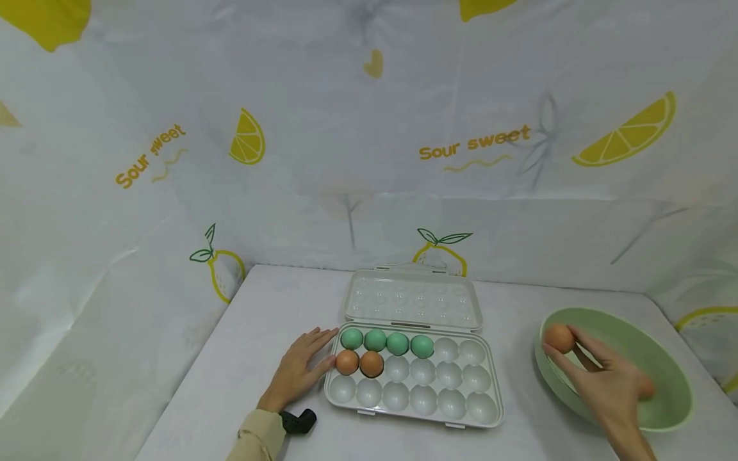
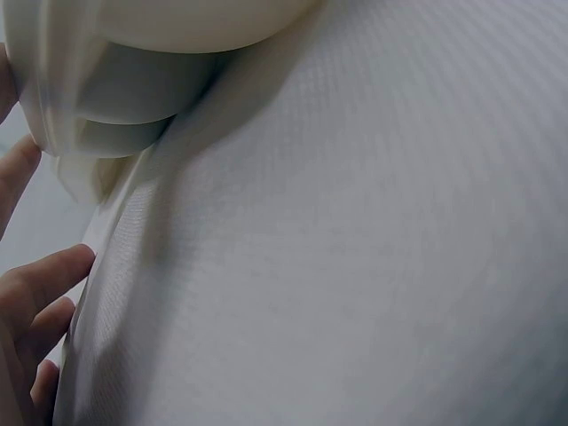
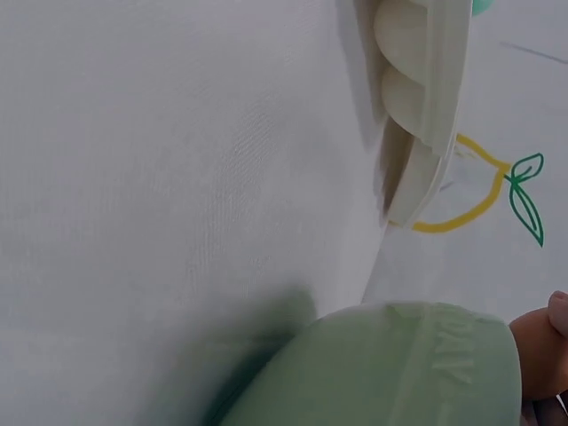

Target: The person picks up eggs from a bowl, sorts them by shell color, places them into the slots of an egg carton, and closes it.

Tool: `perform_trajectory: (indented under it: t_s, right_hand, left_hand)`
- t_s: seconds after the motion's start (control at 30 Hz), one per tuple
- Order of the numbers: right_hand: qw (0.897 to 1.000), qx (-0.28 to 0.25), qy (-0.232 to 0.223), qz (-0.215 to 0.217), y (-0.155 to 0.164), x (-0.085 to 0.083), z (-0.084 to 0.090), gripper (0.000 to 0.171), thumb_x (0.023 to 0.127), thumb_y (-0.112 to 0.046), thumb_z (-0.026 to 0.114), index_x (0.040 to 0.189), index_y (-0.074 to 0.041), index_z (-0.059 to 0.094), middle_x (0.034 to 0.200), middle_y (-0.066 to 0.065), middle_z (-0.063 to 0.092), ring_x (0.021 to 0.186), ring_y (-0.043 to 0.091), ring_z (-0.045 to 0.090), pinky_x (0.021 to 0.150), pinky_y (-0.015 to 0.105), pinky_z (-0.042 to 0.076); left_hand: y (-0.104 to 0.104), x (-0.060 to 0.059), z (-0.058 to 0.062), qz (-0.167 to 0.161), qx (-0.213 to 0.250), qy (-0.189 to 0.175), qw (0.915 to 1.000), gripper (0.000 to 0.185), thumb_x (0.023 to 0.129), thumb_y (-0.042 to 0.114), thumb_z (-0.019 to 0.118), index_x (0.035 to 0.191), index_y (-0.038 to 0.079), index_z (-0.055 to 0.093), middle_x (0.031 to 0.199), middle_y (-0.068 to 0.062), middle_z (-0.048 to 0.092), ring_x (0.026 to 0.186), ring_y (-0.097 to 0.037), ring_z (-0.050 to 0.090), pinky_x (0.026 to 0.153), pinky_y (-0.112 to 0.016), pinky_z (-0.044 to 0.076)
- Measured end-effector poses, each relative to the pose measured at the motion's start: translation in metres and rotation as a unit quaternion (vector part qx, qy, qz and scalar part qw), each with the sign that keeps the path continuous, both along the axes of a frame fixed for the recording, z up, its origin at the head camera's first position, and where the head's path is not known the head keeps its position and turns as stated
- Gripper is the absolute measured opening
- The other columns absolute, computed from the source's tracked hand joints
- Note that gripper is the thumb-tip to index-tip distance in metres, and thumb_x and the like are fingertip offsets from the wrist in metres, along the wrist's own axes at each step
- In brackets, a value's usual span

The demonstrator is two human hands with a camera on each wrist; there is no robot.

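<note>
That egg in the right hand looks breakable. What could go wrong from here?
The right hand pinches a brown egg near the rim of the green bowl; it might slip or knock that rim. If dropped inside, it could strike the other brown egg there. The left hand touches the egg tray, so a nudge might jostle the seated eggs.

- Head: soft, even light; small glints on the lid (image 1: 412, 298), mid-frame.
- Left wrist: lower right dim.
- Right wrist: soft shadow beside the bowl (image 3: 390, 368), bottom.
</note>
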State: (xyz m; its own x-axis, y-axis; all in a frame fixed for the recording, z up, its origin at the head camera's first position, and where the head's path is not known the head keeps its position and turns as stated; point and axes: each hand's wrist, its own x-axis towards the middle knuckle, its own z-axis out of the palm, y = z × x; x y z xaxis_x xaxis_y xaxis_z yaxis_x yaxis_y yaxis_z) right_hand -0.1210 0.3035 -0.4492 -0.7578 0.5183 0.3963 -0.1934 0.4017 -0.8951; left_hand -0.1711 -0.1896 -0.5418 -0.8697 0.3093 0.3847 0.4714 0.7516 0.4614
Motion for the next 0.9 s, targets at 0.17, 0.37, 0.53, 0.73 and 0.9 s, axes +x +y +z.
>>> perform_trajectory:
  t_s: [0.17,0.37,0.53,0.73,0.9]
  right_hand:
    - [1.0,-0.003,0.002,0.021,-0.012,-0.001,0.002,0.055,0.065,0.023,0.083,0.117,0.013,0.07,0.099,-0.034,0.071,0.094,-0.016,0.069,0.082,0.006,0.056]
    - [0.998,-0.001,-0.006,0.058,-0.029,-0.006,0.001,0.055,0.067,0.02,0.084,0.12,0.013,0.069,0.104,-0.033,0.07,0.097,-0.017,0.067,0.083,0.006,0.055]
    - [0.994,0.016,0.026,0.107,-0.05,-0.008,0.001,0.054,0.064,0.024,0.083,0.116,0.014,0.071,0.106,-0.029,0.071,0.101,-0.014,0.068,0.086,0.009,0.056]
    - [0.987,0.016,0.043,0.153,-0.075,-0.011,-0.001,0.054,0.065,0.025,0.082,0.116,0.013,0.071,0.111,-0.023,0.071,0.105,-0.009,0.067,0.089,0.013,0.057]
    - [0.981,0.026,0.053,0.186,-0.091,-0.014,-0.006,0.054,0.065,0.022,0.084,0.116,0.013,0.071,0.113,-0.018,0.072,0.107,-0.008,0.067,0.089,0.014,0.057]
  left_hand:
    - [-0.001,0.0,-0.001,0.0,0.0,0.001,1.0,0.054,0.097,0.04,0.065,0.15,0.033,0.053,0.144,-0.005,0.064,0.141,-0.035,0.053,0.119,-0.06,0.04]
    - [-0.002,0.0,-0.002,0.006,-0.006,0.001,1.0,0.055,0.096,0.04,0.066,0.149,0.033,0.053,0.145,-0.004,0.064,0.142,-0.034,0.053,0.121,-0.058,0.039]
    - [-0.001,0.0,-0.001,0.004,-0.001,-0.002,1.0,0.054,0.097,0.04,0.065,0.15,0.034,0.053,0.145,-0.005,0.064,0.142,-0.035,0.053,0.12,-0.059,0.04]
    - [-0.001,-0.001,-0.002,0.002,-0.001,0.0,1.0,0.054,0.098,0.04,0.064,0.15,0.032,0.053,0.144,-0.005,0.064,0.141,-0.036,0.054,0.119,-0.059,0.04]
    - [-0.001,-0.001,-0.001,0.003,-0.001,-0.006,1.0,0.054,0.097,0.04,0.064,0.15,0.033,0.053,0.145,-0.005,0.064,0.142,-0.035,0.053,0.121,-0.059,0.039]
